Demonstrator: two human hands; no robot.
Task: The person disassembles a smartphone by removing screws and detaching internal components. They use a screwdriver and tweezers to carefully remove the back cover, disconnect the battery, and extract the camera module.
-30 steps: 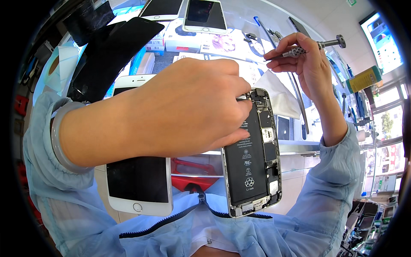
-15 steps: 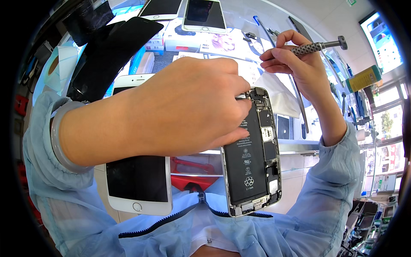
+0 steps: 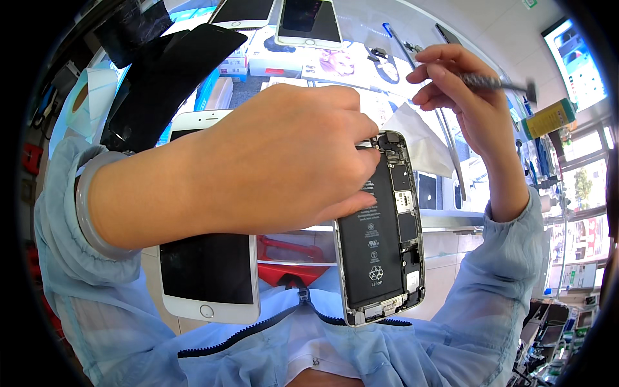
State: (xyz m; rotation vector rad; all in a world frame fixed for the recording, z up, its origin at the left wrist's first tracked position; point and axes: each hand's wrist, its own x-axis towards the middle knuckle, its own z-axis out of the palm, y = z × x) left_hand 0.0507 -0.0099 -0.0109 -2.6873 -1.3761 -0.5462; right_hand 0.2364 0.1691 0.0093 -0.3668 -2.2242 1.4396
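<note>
An opened smartphone [image 3: 372, 232], its black battery and circuit boards exposed, stands with its bottom end toward me. Over its upper left part, my left hand [image 3: 290, 155] has curled its fingers and grips it; the fingertips are partly hidden. To the upper right, my right hand [image 3: 467, 97] is raised, apart from the phone, with a metal screwdriver [image 3: 483, 82] lying across it behind the thumb. That knurled screwdriver is smeared by motion, and its tip cannot be made out. Beneath my left forearm is a white-framed phone screen [image 3: 206, 277] with a home button, its middle covered.
At the back lie two more white phones [image 3: 309, 26] and small boxes [image 3: 274, 64]. Black panels [image 3: 174, 84] and a tape roll [image 3: 80, 100] occupy the left. A white cloth [image 3: 419, 142], a blue-tipped rod [image 3: 403, 45] and a yellow bottle [image 3: 548, 119] are at right.
My right hand has moved a little right with the screwdriver, which has swung to slope down to the right. My left hand and the opened smartphone have stayed almost still.
</note>
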